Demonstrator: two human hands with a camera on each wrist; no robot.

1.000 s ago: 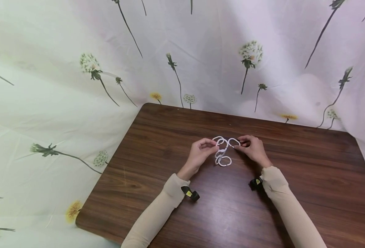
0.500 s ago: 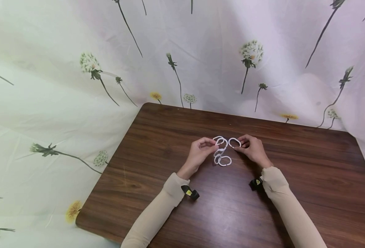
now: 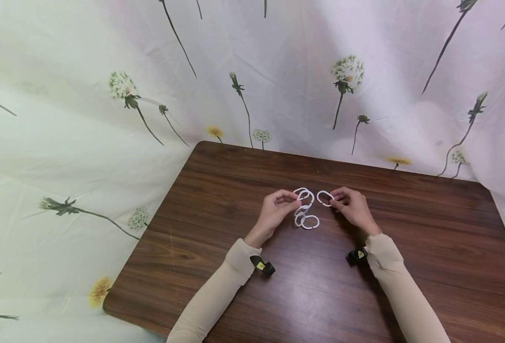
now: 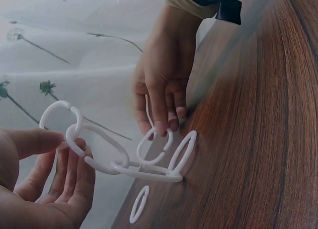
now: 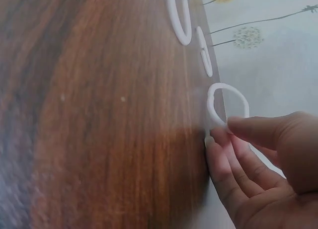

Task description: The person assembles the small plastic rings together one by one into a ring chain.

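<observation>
My left hand (image 3: 274,209) pinches one end of a short chain of white split rings (image 4: 104,133). The chain's linked rings run down to a last one (image 3: 318,221) standing at the table. Thumb and fingers of my right hand (image 3: 351,207) pinch a single white split ring (image 5: 226,85), upright and just right of the chain. In the head view a narrow gap of table shows between this ring and the chain. Another white ring (image 4: 132,220) lies loose on the table beside the chain in the left wrist view.
The dark wood table (image 3: 235,190) has a rounded far-left corner. White cloth with printed flowers (image 3: 278,71) hangs behind it and along its left side. Each sleeve cuff carries a black wrist camera (image 3: 267,268).
My right hand and its ring have shifted slightly right, and the gap to the chain has widened. The left hand and the chain stay nearly where they were.
</observation>
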